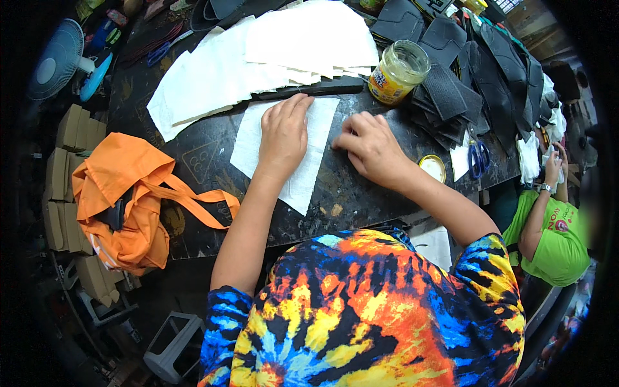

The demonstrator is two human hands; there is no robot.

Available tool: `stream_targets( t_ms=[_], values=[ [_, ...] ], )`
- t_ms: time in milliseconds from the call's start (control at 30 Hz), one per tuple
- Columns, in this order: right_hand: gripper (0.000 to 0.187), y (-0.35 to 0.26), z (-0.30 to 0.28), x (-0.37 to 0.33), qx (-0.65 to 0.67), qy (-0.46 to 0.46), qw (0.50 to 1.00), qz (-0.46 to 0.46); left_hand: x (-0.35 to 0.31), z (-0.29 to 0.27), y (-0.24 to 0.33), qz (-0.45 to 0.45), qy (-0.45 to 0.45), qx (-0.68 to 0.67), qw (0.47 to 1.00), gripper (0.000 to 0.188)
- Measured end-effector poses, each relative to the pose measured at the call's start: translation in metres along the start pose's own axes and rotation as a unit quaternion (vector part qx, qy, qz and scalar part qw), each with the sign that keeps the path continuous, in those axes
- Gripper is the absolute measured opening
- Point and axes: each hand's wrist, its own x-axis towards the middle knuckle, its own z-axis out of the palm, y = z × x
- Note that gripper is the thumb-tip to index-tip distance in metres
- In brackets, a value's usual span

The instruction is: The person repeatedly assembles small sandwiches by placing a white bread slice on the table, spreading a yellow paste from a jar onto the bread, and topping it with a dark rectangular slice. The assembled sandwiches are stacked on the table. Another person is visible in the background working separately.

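My left hand (284, 137) lies flat on a white cloth piece (303, 188), its fingers stretched out toward a dark bar (348, 86) behind it. The piece is pale, tapers to a point at the near side, and lies on the dark worktable (361, 213). Just right of the cloth, low over the table, my right hand (374, 146) has its fingers curled in. Whether anything small is pinched in them is hidden. A fanned stack of white cloth pieces (309, 35) spreads behind both hands, partly along the bar.
A glass jar (400, 71) stands behind my right hand, its lid (432, 169) nearer me. Right are black pads (445, 103) and blue-handled scissors (479, 158). An orange bag (129, 200) hangs over the left edge. A person in green (548, 226) works at right.
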Motion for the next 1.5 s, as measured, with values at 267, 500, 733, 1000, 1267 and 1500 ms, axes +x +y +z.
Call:
stream_targets(
  t_ms=[267,500,733,1000,1267,1500],
  values=[
    [0.04,-0.001,0.002,-0.002,0.044,0.012,0.998,0.033,-0.014,-0.042,-0.02,-0.144,0.091,0.098,0.98,0.064],
    [0.057,-0.022,-0.01,-0.014,0.179,0.064,0.981,0.045,-0.019,-0.055,-0.038,-0.165,0.024,-0.008,0.986,0.02],
    [0.08,-0.035,-0.008,-0.036,0.292,0.074,0.929,0.213,0.004,-0.087,0.006,-0.002,0.234,-0.139,0.962,0.007],
    [0.074,-0.08,0.053,0.01,0.181,-0.12,0.957,-0.191,0.209,-0.138,-0.048,0.204,0.288,-0.079,0.932,0.016],
    [0.082,0.005,0.019,-0.001,-0.012,-0.082,0.995,0.047,0.187,-0.078,-0.154,-0.107,0.183,0.072,0.975,0.033],
    [0.089,-0.022,-0.015,-0.017,0.106,-0.111,0.985,0.081,0.176,-0.088,-0.155,-0.146,0.121,0.075,0.979,0.037]
  ],
)
